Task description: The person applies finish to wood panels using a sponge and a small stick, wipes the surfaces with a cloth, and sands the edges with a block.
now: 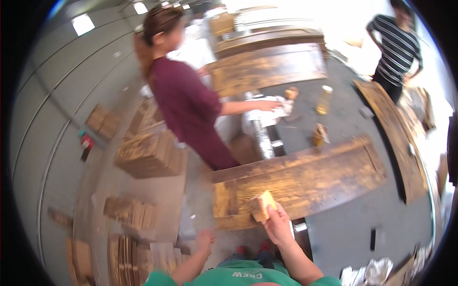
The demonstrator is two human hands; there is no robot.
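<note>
In my right hand (279,225) is a yellow sponge (263,204) with brown staining on one side, pinched between thumb and fingers. It is over the near left end of a brown wooden panel (305,183), which has a raised frame and patchy yellow-brown stain. Whether the sponge touches the wood, I cannot tell. My left hand (205,240) hangs to the left of the panel's near corner, away from it. Its fingers are blurred, and I see nothing held in it.
A person in maroon (183,105) reaches over the grey table (343,209) from the left. Another, in a striped shirt (396,50), stands far right. A bottle (324,100) and a small amber container (320,135) stand behind my panel. Stacked boards (150,155) line the left floor.
</note>
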